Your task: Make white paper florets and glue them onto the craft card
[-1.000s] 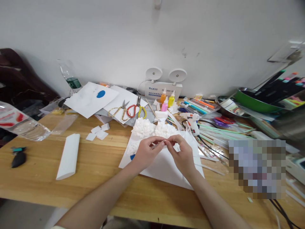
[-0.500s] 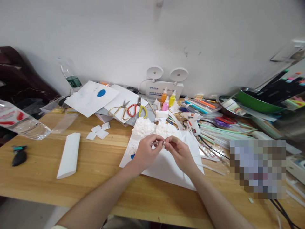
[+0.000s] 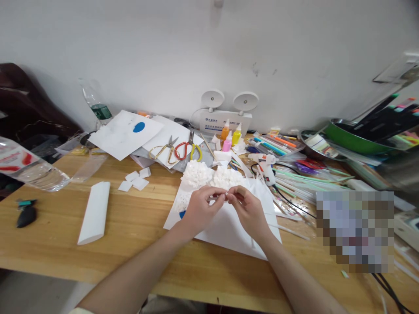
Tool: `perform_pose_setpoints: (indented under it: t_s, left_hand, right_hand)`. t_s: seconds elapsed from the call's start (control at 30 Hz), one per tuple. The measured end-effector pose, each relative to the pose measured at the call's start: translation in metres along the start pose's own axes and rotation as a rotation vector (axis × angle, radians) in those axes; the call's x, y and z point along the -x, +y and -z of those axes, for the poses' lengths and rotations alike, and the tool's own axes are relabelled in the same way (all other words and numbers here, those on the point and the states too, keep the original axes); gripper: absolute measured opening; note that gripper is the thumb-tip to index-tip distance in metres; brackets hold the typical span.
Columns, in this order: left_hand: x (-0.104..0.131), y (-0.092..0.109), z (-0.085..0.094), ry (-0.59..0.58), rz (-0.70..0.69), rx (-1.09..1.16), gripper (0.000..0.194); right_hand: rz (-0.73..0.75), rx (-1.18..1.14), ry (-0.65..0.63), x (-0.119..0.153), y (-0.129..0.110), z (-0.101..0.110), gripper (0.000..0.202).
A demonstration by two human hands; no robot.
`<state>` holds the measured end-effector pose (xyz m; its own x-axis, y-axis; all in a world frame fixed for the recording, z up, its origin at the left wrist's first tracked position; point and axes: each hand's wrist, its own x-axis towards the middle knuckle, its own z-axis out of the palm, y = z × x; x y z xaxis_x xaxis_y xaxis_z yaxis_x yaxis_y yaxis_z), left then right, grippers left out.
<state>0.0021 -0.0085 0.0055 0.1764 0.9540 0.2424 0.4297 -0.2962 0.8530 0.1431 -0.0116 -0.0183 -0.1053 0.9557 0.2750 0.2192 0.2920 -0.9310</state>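
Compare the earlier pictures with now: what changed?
Only slight finger shifts show: the left hand and right hand still pinch a small white piece over the white sheet. Nothing was visibly taken up or let go. The glue gun and gold-handled scissors stayed put.

The held piece [image 3: 227, 192] seems whitish, the bumpy clusters [image 3: 197, 173] and paper sheet [image 3: 229, 231] white, the bowl [image 3: 348, 138] green.

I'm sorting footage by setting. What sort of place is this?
Probably an indoor craft workspace: a glue gun, gold-handled scissors and small bright squeeze bottles share the wooden table.
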Motion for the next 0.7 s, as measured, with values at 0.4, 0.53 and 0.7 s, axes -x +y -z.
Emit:
perform_pose_setpoints:
  t_s: [0.4,0.53,0.7]
  left_hand:
    - [0.001,0.002,0.000,-0.010,-0.014,-0.007,0.015]
    - [0.002,0.000,-0.002,-0.005,-0.019,0.018,0.016]
    - [0.002,-0.001,-0.004,0.002,-0.002,0.057,0.017]
  right_hand:
    - [0.012,0.125,0.104,0.003,-0.001,-0.005,0.011]
    - [0.060,0.191,0.196,0.005,0.000,-0.008,0.007]
    - [0.351,0.369,0.322,0.007,0.000,-0.010,0.007]
